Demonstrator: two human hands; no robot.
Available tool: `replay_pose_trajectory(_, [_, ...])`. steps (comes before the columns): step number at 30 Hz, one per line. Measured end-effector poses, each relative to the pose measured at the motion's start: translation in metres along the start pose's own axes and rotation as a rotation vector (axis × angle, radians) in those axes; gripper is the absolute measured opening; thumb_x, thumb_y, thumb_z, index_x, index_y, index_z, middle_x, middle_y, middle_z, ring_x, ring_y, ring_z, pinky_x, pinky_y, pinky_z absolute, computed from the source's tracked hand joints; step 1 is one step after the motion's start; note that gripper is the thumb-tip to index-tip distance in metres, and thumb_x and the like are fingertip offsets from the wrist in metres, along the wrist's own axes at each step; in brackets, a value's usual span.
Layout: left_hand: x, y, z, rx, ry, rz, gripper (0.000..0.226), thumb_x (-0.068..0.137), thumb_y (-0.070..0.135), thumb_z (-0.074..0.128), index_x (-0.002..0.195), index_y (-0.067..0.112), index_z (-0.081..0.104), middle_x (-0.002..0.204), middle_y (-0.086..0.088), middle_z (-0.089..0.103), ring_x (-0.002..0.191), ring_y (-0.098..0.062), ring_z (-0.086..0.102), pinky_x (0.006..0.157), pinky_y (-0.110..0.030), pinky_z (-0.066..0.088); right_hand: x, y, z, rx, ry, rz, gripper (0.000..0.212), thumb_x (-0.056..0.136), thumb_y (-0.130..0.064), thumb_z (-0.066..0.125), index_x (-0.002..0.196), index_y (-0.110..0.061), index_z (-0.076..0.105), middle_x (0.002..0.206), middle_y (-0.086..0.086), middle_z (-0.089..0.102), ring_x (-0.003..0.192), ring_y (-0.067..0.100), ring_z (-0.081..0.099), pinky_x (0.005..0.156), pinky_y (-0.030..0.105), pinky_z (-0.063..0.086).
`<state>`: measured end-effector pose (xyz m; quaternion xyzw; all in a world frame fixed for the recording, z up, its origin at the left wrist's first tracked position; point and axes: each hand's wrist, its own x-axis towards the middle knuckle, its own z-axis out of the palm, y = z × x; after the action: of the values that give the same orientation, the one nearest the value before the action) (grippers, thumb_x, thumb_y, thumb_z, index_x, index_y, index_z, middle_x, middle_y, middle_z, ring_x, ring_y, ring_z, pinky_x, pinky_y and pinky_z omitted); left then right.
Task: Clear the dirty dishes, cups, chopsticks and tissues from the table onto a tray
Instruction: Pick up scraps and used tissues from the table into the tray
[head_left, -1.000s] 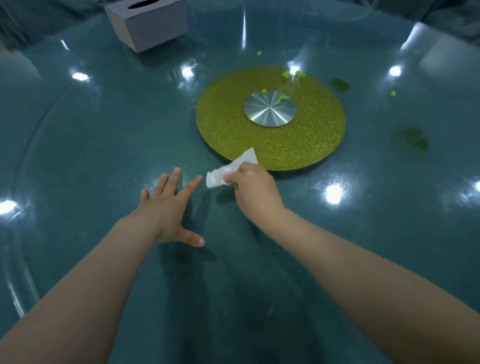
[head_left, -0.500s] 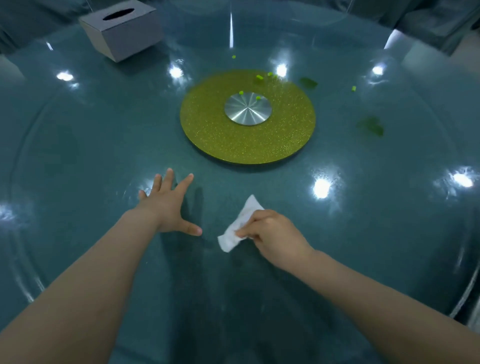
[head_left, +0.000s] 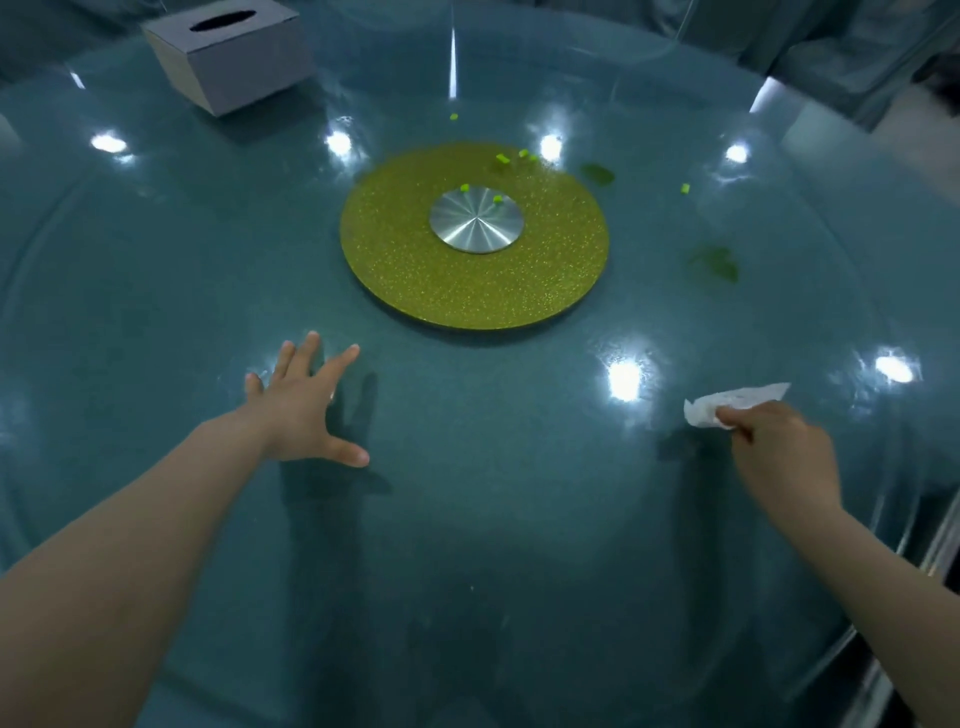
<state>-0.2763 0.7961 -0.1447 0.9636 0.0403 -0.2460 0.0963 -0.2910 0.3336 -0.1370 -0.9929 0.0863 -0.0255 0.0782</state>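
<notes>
While right hand (head_left: 784, 452) pinches it, tissue (head_left: 727, 404) juts beyond fingertips

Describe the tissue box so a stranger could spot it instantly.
Start at the gold glitter disc in the middle of the teal glass table. Look to the far left edge: the grey tissue box stands there, the only boxy thing, with a dark oval slot on top.

1 tissue (head_left: 727, 402), 1 tissue box (head_left: 228, 52), 2 hands, approx. 7 green bits.
</notes>
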Motion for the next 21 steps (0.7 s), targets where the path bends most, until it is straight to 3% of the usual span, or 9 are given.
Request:
replay_pose_trajectory(5, [0.000, -0.017, -0.014, 0.015, 0.022, 0.040, 0.130, 0.054, 0.061, 0.081, 0.148, 0.041, -0.007, 0.158, -0.003, -0.017, 0.145, -0.026, -0.015, 0.111, -0.061, 0.000, -0.015, -0.014, -0.001, -0.073, -0.063, -0.054, 0.032, 0.085, -0.001, 0.054, 0.105, -0.016, 0.074, 0.099, 0.017, 0.064, 0.080, 0.039, 0.060, 0.061, 0.029, 0.029])
replay_pose_trajectory(11, [-0.021, 0.010, -0.004, -0.280, 0.175, 0.261, 0.111, 0.066, 0.040, 0.083, 0.151, 0.032, 0.011, 0.159, 0.005, 0.007, 0.142, -0.005, -0.009, 0.113, -0.046, -0.012, -0.045, -0.035, 0.000, 0.058, -0.068, -0.124, 0.025, 0.081, 0.003, 0.060, 0.095, -0.009, 0.077, 0.088, 0.015, 0.065, 0.070, 0.038, 0.061, 0.059, 0.030, 0.038])
replay_pose_trajectory(16, [-0.031, 0.074, 0.014, -0.143, 0.168, 0.459, 0.110, 0.072, 0.048, 0.075, 0.151, 0.024, 0.003, 0.159, 0.005, 0.000, 0.137, -0.002, -0.015, 0.113, -0.035, -0.011, -0.077, -0.064, -0.001, 0.179, -0.201, -0.289, 0.026, 0.083, 0.000, 0.058, 0.096, -0.014, 0.076, 0.093, 0.009, 0.065, 0.074, 0.036, 0.062, 0.060, 0.031, 0.044])
replay_pose_trajectory(21, [-0.031, 0.106, 0.023, -0.222, 0.165, 0.477, 0.111, 0.074, 0.049, 0.073, 0.151, 0.021, -0.001, 0.159, 0.006, -0.002, 0.138, 0.002, -0.012, 0.115, -0.027, -0.010, -0.073, -0.077, -0.003, 0.201, -0.314, -0.421, 0.034, 0.090, -0.006, 0.048, 0.106, -0.022, 0.073, 0.096, 0.002, 0.059, 0.081, 0.026, 0.059, 0.066, 0.030, 0.046])
